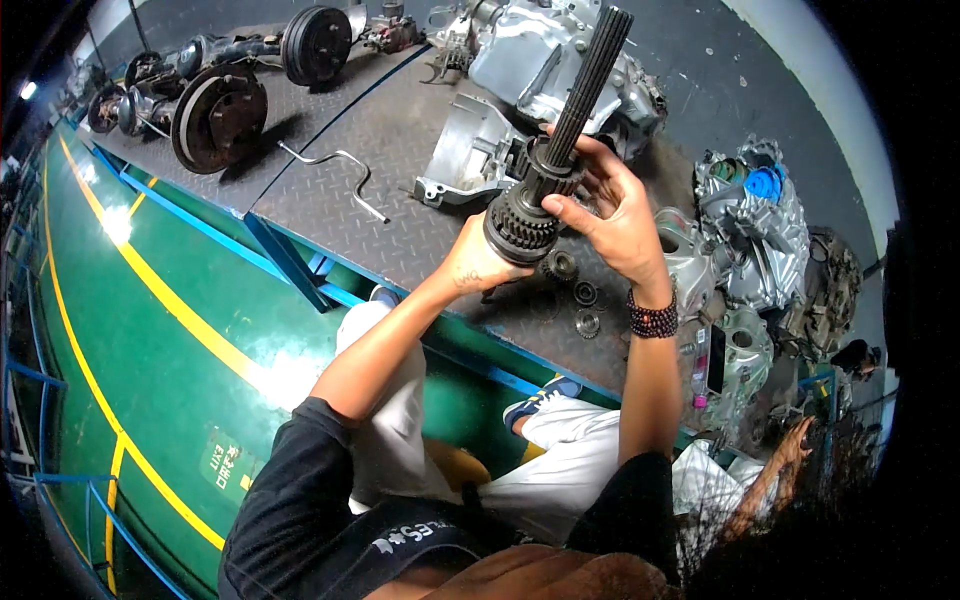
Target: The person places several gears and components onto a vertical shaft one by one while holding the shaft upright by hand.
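Note:
A dark steel gear shaft with a long splined end slants up to the right above the workbench. At its lower end sits a stack of toothed gears. My left hand is closed round this lower end, its fingers mostly hidden behind the gears. My right hand holds the shaft higher up, thumb and fingers curled about the collar below the splines. A beaded bracelet circles my right wrist. Just beneath the shaft, a small gear and ring-shaped parts lie on the bench.
A silver housing and a large transmission case stand behind my hands. A bent metal rod lies left, near brake drums. More castings and a phone are right. Another person's hand shows lower right.

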`<state>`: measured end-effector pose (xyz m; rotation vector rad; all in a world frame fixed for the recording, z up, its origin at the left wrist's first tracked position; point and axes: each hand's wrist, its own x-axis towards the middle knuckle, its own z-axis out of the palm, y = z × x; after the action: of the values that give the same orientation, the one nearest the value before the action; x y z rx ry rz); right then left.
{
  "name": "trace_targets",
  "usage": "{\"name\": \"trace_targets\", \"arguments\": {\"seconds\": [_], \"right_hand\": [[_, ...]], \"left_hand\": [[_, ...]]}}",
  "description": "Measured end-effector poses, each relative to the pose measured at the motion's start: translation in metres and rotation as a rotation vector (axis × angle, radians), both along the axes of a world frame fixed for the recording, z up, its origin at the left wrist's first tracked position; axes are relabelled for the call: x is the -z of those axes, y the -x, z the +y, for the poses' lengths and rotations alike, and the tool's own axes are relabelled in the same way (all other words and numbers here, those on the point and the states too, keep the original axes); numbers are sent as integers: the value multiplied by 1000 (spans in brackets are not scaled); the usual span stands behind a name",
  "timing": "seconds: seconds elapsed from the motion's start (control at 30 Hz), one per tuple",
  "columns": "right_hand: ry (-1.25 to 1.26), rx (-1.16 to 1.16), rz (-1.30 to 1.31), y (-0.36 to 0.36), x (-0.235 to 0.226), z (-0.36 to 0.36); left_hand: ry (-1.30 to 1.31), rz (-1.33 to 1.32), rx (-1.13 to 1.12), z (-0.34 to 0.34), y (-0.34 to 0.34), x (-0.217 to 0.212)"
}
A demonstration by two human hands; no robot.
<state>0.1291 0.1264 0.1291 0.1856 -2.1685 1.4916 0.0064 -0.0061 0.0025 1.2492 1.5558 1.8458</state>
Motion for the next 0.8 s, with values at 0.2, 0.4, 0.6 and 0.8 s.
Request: {"name": "trace_targets", "arguments": {"seconds": [0.2, 0.4, 0.6, 0.8], "right_hand": [[250, -107, -2, 5, 11, 6], [324, -210, 294, 25, -58, -10], [269, -361, 547, 33, -164, -6], [-431, 137, 349, -24, -208, -6]], "left_hand": [[24, -15, 33, -2, 0, -1], [-39, 57, -2, 3, -4, 1], [-51, 99, -6, 5, -3, 4], [-33, 108, 61, 4, 2, 6]]}}
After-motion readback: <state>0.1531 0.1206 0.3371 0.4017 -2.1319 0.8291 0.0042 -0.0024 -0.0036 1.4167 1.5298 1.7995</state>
